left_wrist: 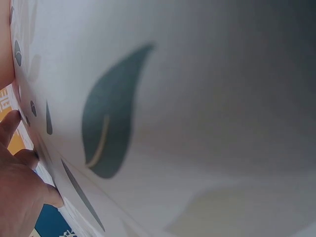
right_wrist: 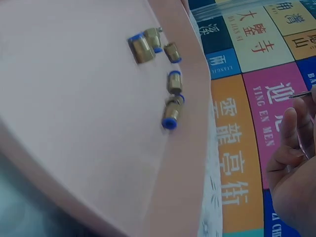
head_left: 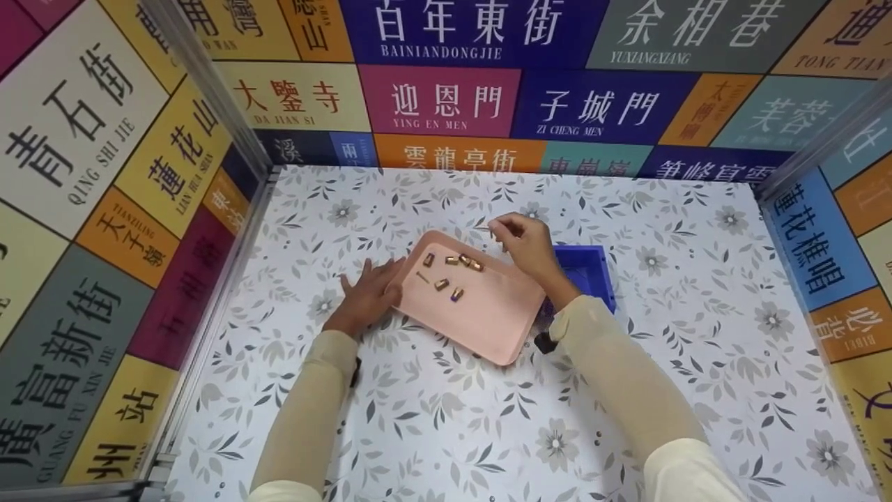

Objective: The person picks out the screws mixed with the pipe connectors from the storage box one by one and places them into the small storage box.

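Observation:
A pink tray (head_left: pixel 474 317) lies at an angle across the middle of the table. Several brass tube fittings (right_wrist: pixel 175 82) with blue collars are gathered toward one end of it, beside a thin brass-coloured piece (head_left: pixel 423 277). My left hand (head_left: pixel 367 296) rests at the tray's left edge, fingers spread on the tabletop and thumb by the rim. Above the tray's far right side, my right hand (head_left: pixel 527 242) pinches a small thin metal piece (right_wrist: pixel 299 95) between thumb and fingertips; its exact kind is too small to tell.
Beyond the tray's right end stands a blue plastic box (head_left: pixel 605 279), partly covered by my right forearm and the tray. A floral cloth (head_left: pixel 446 432) covers the table. Panels with street names (head_left: pixel 439 101) wall in the back and both sides.

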A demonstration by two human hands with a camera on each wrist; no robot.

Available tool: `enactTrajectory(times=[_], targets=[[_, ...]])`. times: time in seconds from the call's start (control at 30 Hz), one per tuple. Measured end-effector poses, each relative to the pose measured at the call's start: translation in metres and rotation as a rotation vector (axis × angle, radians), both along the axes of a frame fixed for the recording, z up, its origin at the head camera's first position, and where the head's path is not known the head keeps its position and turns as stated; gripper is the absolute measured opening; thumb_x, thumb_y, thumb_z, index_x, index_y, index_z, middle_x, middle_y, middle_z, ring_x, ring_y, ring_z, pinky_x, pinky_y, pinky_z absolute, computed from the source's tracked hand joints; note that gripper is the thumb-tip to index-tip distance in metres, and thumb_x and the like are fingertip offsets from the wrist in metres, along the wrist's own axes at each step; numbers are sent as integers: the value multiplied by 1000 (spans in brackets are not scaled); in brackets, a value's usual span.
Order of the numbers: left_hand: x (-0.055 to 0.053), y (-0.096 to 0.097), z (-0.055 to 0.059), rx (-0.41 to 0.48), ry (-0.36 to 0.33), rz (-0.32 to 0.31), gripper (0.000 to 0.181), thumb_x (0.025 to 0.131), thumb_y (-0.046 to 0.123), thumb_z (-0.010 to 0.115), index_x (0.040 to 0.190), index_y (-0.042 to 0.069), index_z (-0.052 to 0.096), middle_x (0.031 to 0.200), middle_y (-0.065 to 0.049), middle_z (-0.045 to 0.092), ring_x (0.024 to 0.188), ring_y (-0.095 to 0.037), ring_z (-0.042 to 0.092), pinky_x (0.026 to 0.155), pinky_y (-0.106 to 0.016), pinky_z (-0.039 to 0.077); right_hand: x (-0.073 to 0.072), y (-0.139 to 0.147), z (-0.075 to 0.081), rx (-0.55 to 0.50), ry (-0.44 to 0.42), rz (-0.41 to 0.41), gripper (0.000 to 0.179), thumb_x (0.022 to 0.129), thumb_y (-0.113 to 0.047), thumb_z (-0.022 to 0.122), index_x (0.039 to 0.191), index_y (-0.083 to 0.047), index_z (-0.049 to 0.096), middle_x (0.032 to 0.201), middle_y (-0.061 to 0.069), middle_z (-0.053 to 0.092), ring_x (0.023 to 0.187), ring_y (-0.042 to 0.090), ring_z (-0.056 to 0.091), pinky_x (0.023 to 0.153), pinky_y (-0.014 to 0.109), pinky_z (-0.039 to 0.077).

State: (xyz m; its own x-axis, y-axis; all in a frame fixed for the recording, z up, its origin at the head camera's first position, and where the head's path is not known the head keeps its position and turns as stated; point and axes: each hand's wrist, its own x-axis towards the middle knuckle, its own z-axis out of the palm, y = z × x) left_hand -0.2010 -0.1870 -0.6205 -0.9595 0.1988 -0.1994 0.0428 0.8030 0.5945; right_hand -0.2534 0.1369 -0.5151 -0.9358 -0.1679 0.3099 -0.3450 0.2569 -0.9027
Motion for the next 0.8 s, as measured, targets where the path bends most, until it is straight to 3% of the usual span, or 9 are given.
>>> enactTrajectory(times=[0.13,0.37,0.53,0.8], targets=[[0,0,1,5,-3,1,55,106,60,25,160,51,19,170,6,25,160,-35,-5,116,-74,-17,-3,19,3,-11,5,-16,17,99,-12,67,96,2,75,77,20,64,64,44,56,52,19,45],[-1,2,-1,-10,-27,-5,57,105,63,19,160,50,18,171,5,22,160,-36,-7,115,-74,-17,-5,53,10,-11,28,-74,17,99,-12,67,97,2,76,73,12,65,57,17,58,52,19,45],[-2,3,-3,-21,-32,6,58,104,65,18,160,51,19,171,5,23,160,-36,-6,115,-75,-16,-3,73,13,-6,24,-107,24,100,-14,67,97,8,73,72,13,63,61,33,56,53,18,45],[-3,3,-2,-25,-46,25,55,104,63,20,158,56,18,171,9,22,160,-33,-8,116,-73,-18,6,102,8,9,10,-151,22,99,-15,67,96,6,74,75,25,63,63,33,58,55,19,47]])
